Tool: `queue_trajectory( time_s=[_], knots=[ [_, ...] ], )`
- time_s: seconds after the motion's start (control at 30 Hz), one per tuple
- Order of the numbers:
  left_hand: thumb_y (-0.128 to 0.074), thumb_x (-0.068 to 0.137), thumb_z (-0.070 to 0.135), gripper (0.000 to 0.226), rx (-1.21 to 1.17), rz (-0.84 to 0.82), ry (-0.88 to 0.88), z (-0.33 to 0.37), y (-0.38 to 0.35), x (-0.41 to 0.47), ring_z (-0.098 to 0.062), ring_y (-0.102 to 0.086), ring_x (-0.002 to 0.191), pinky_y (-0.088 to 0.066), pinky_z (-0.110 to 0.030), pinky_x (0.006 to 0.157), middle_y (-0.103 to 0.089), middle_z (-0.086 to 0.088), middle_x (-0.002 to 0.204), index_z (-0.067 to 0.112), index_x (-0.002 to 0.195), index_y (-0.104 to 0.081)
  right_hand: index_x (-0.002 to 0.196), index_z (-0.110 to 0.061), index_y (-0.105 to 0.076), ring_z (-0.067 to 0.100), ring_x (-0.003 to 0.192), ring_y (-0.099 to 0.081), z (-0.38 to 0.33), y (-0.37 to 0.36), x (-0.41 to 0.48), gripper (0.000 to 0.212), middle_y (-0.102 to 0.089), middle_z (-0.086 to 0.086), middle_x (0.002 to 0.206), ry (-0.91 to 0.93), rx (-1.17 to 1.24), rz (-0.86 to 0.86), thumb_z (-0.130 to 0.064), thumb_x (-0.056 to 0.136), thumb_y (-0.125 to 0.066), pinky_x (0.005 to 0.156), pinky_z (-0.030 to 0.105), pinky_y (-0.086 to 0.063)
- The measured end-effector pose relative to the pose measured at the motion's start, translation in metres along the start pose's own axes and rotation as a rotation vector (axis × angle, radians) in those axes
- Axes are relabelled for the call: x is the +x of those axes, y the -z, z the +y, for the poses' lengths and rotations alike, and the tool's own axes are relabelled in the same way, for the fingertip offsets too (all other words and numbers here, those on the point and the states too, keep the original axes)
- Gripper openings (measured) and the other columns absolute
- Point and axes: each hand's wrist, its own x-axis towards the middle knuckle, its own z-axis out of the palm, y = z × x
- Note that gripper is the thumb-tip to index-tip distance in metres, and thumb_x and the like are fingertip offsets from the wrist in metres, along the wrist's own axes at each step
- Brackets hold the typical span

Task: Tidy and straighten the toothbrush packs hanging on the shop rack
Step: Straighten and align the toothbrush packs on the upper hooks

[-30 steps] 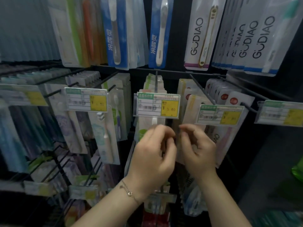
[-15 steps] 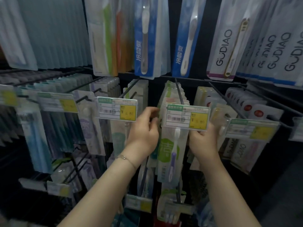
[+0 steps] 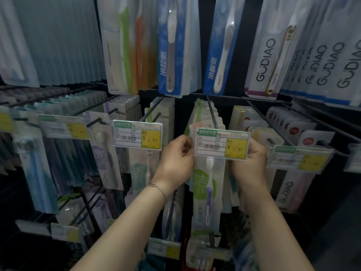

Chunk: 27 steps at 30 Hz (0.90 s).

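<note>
Your left hand (image 3: 176, 156) pinches the green toothbrush packs (image 3: 205, 184) on the left. Your right hand (image 3: 252, 161) grips them behind the price tag (image 3: 221, 143).

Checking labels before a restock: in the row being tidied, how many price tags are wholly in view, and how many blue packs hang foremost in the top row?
Price tags wholly in view: 4
Blue front packs, top row: 2
Total: 6
</note>
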Motion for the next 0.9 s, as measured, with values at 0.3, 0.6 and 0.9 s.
queue_trajectory(
  time_s=[0.3,0.6,0.9],
  knots=[
    [-0.054,0.091,0.031,0.025,-0.146,-0.048,0.03,-0.006,-0.012,0.003,-0.009,-0.066,0.108,-0.056,-0.045,0.095,-0.072,0.011,0.112,0.049,0.107,-0.06,0.084,-0.035,-0.075,-0.005,0.079,-0.069,-0.004,0.004,0.008,0.049,-0.073,-0.024,0.079,0.071,-0.057,-0.023,0.012,0.084,-0.067,0.066,0.011,-0.051],
    [-0.053,0.087,0.019,0.031,-0.283,-0.058,0.036,-0.008,-0.025,-0.001,-0.02,-0.064,0.114,-0.051,-0.046,0.102,-0.072,0.006,0.109,0.035,0.108,-0.07,0.093,-0.033,-0.071,-0.002,0.08,-0.07,-0.005,0.006,0.023,0.035,-0.071,-0.03,0.079,0.076,-0.236,-0.029,0.0,0.082,-0.076,0.067,0.014,-0.054],
    [-0.041,0.099,-0.008,0.041,-0.358,-0.091,0.034,-0.011,-0.028,-0.003,0.0,-0.067,0.092,-0.054,-0.019,0.077,-0.073,0.017,0.093,0.025,0.104,-0.065,0.087,-0.041,-0.07,0.002,0.081,-0.071,-0.013,0.006,0.032,0.037,-0.072,-0.021,0.08,0.058,-0.303,-0.067,-0.004,0.084,-0.075,0.07,0.023,-0.057]
  ],
)
